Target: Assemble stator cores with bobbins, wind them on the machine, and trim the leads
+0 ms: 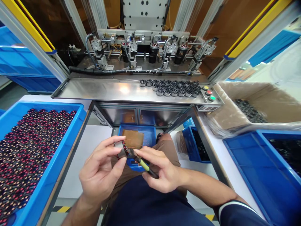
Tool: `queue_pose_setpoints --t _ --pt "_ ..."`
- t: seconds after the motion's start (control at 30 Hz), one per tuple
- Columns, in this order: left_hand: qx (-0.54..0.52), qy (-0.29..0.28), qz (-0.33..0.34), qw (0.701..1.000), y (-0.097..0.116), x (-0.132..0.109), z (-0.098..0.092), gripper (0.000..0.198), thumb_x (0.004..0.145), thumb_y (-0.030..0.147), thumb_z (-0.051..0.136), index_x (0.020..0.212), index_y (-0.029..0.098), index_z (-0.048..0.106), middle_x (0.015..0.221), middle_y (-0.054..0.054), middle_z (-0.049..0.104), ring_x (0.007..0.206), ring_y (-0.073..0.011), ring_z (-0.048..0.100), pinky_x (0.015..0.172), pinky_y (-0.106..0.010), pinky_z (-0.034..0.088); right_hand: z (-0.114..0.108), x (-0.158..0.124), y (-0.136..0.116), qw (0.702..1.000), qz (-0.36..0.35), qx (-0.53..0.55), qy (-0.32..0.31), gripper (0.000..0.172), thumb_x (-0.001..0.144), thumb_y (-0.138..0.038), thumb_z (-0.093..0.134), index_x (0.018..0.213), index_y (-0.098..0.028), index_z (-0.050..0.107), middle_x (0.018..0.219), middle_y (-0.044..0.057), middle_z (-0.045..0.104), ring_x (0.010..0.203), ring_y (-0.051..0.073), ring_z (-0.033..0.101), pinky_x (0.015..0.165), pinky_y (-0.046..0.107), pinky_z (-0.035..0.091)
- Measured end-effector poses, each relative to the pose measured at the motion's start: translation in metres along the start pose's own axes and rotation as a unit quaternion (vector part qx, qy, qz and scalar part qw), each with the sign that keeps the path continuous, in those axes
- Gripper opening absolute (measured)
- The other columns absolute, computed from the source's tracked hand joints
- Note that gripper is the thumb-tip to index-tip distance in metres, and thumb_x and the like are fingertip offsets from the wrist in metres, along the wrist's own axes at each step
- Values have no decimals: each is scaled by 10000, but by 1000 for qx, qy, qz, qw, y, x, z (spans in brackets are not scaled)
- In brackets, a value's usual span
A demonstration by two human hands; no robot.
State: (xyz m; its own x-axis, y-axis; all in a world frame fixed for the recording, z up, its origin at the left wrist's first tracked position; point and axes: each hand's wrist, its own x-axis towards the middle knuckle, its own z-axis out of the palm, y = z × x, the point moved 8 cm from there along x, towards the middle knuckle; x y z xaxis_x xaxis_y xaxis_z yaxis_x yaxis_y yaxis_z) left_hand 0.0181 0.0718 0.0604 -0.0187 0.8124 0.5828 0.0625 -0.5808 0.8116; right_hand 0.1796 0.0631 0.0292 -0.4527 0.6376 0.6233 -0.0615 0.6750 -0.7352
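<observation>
Between the thumb and fingers of my left hand (101, 166) is a motor stator (121, 149), a grey ring with dark and reddish windings, tilted on its side. Thin copper-coloured wire ends stick out from it to the right. My right hand (161, 168) is wrapped round a pair of cutting pliers (144, 164) with black and green handles. The jaws of the pliers are right at the stator's wound face, by the wires. Whether the jaws touch a wire is too small to tell.
Wound stators fill a blue tray (81, 110) on the left. Ahead, a steel shelf (101, 89) carries rows of bare stators (176, 88) before a winding machine (152, 53). Push buttons (208, 93), a lined carton (270, 106) and a blue bin (244, 157) stand right. A blue crate (150, 133) sits below.
</observation>
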Motion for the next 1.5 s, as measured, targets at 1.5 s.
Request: queue_pose_setpoints --t 1.5 --pt "122 -18 115 986 10 -2 -2 772 600 -134 789 1282 189 627 1260 -115 636 1039 -247 702 871 -431 637 -26 -18 6 990 138 -25 15 751 735 -43 560 1468 -162 446 909 78 638 777 179 571 684 324 514"
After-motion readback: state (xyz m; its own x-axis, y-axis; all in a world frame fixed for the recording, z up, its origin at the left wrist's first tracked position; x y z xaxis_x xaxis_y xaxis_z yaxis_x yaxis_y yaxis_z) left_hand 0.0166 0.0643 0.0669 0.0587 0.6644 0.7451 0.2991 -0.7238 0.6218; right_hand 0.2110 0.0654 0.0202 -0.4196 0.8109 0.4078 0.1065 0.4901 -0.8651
